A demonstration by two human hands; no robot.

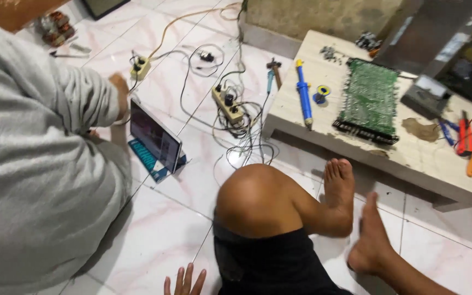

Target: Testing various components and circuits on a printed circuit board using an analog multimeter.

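Resting flat on the white floor tile (159, 235), my left hand (184, 281) lay with fingers spread, gripping nothing, beside my bent knee (249, 196). Nearby, another person in a grey sleeve (77, 98) touched a propped tablet (155, 137); my right hand stayed unseen.

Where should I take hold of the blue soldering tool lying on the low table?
Judging by its pose, grip the long blue soldering tool around its thick blue barrel, coming from above. It lies flat on the pale wooden low table, yellow end away, metal tip toward the near edge, so keep off the tip.
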